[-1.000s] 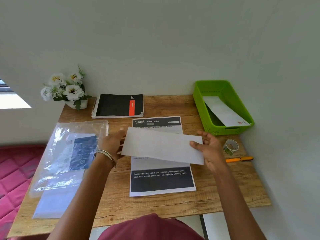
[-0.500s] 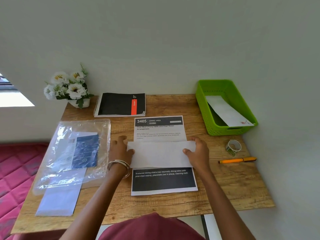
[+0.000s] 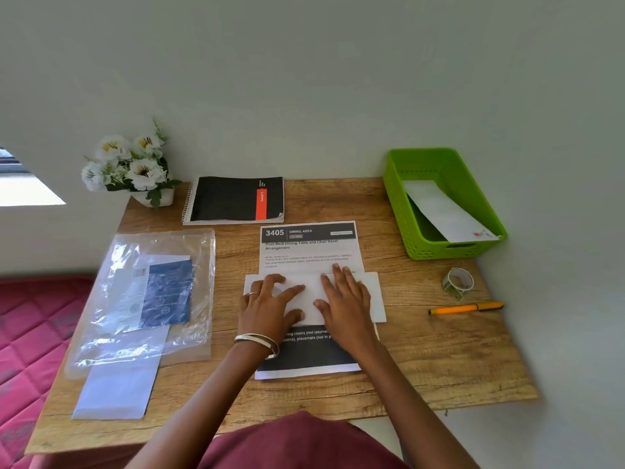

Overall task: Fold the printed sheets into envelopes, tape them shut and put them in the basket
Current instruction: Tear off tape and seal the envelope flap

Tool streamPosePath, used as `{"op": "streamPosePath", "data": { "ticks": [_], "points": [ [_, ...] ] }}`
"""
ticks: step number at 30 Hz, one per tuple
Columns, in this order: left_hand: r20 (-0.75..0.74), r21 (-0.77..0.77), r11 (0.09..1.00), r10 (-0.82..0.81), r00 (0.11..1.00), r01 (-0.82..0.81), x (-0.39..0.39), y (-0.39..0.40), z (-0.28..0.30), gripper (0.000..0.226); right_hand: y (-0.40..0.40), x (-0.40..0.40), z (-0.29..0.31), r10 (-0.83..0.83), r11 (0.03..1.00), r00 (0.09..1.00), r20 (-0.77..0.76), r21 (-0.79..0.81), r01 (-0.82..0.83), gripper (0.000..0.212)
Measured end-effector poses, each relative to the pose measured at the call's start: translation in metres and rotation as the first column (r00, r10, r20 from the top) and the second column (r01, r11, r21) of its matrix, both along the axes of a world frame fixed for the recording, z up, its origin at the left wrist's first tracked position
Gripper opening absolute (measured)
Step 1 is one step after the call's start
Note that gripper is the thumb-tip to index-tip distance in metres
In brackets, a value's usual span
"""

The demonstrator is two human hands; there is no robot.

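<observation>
Two hands now lie flat on the folded sheet (image 3: 372,292): your left hand (image 3: 270,309) and right hand (image 3: 345,299) press it with fingers spread and straight, holding nothing. A second ago you held this sheet in the air by its ends; now it rests across the middle of the printed sheet (image 3: 309,252), at the centre of the table (image 3: 439,350). I think you are sharpening the crease, so taping comes next. The tape (image 3: 457,282) and pen (image 3: 466,308) wait at the right, well apart. The basket (image 3: 399,198), far right, already has one envelope (image 3: 443,211) inside
</observation>
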State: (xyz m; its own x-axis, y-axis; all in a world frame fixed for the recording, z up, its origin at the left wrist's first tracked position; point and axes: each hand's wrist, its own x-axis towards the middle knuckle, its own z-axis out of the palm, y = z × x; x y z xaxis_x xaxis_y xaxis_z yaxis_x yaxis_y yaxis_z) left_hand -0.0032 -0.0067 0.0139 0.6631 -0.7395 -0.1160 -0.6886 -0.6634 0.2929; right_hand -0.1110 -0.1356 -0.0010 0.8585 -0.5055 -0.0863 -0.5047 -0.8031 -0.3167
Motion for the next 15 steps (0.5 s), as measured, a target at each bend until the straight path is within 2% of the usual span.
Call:
{"op": "streamPosePath", "data": {
  "ticks": [5,11,15],
  "points": [
    [-0.060,0.006,0.999,0.038,0.997,-0.037,0.000,-0.002,-0.002,0.053,-0.006,-0.012,-0.010,0.080,0.996,0.997,-0.018,-0.043,-0.081,0.082],
    [-0.102,0.012,0.998,0.058,0.993,-0.057,0.001,-0.003,-0.001,0.054,-0.007,-0.013,-0.007,0.084,0.996,0.996,-0.039,-0.009,-0.084,0.073],
    [-0.115,0.032,0.997,0.077,0.990,-0.074,-0.002,-0.008,0.005,0.055,-0.015,-0.015,-0.008,0.120,0.986,0.993,0.002,0.117,-0.120,0.068]
  ]
}}
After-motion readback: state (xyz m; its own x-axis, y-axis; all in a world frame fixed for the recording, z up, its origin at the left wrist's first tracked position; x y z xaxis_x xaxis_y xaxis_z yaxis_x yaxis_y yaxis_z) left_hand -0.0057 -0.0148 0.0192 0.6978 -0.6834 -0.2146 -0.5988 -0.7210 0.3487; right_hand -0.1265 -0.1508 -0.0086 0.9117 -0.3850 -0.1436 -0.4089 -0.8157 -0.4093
